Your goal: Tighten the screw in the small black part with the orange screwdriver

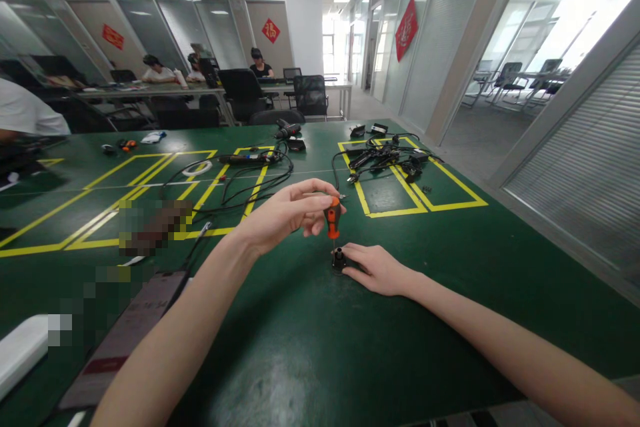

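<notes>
My left hand [300, 209] is closed around the top of an orange and black screwdriver [333, 219], which stands upright with its shaft pointing down. The tip of the shaft meets a small black part [339, 259] on the green table; just where it sits on that part is too small to tell. From the right, my right hand [377, 269] grips the side of this black part with its fingers and thumb, low against the tabletop. The exact kind of the part cannot be made out.
Black cables and tools [375, 157] lie inside yellow tape outlines at the right. A power drill [287, 129] and a black cable [240, 177] are farther back. Near my left forearm lies a flat screen-like device [133, 327]. Several people sit in the background.
</notes>
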Demonstrator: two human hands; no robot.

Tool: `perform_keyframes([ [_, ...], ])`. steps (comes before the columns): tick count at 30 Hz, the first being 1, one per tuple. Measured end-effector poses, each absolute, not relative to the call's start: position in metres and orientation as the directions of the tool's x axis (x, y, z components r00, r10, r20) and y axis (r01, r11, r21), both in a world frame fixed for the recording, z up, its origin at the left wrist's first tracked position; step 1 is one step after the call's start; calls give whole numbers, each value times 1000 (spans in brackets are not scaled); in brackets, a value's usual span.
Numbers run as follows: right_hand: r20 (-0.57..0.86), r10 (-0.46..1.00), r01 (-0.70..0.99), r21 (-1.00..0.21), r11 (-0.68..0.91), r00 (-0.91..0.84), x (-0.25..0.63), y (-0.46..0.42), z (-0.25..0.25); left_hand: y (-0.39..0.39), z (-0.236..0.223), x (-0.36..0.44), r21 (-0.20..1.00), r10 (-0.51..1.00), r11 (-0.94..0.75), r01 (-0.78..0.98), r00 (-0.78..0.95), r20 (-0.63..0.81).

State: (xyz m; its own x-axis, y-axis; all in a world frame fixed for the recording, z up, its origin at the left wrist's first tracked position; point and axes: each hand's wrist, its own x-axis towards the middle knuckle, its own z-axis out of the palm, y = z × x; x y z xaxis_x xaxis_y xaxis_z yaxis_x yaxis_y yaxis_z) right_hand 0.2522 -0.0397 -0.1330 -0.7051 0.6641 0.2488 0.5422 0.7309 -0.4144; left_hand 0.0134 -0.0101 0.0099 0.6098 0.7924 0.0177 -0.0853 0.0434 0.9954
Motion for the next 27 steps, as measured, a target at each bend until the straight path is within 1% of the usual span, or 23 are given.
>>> perform_keyframes([
  [3,251,663,544,-408,733,-705,252,-40,-133,-12,10,13,998,803,-22,-55,594,50],
  [6,249,661,545,-403,735,-708,252,-39,-134,-13,11,13,998,798,-45,-37,600,58],
  [9,244,657,541,-406,737,-713,253,-39,-134,-11,12,13,999,781,-30,-44,623,51],
  [13,245,658,537,-412,736,-712,253,-39,-133,-10,13,13,996,761,33,-84,648,29],
  [21,201,647,528,-429,733,-735,255,-39,-128,-13,11,13,998,811,-42,-45,582,60],
  [24,211,636,508,-442,740,-743,256,-39,-128,-12,11,13,999,814,-46,-28,579,54],
  [27,230,627,493,-444,748,-744,257,-39,-131,-10,11,13,997,812,-11,-72,582,51],
])
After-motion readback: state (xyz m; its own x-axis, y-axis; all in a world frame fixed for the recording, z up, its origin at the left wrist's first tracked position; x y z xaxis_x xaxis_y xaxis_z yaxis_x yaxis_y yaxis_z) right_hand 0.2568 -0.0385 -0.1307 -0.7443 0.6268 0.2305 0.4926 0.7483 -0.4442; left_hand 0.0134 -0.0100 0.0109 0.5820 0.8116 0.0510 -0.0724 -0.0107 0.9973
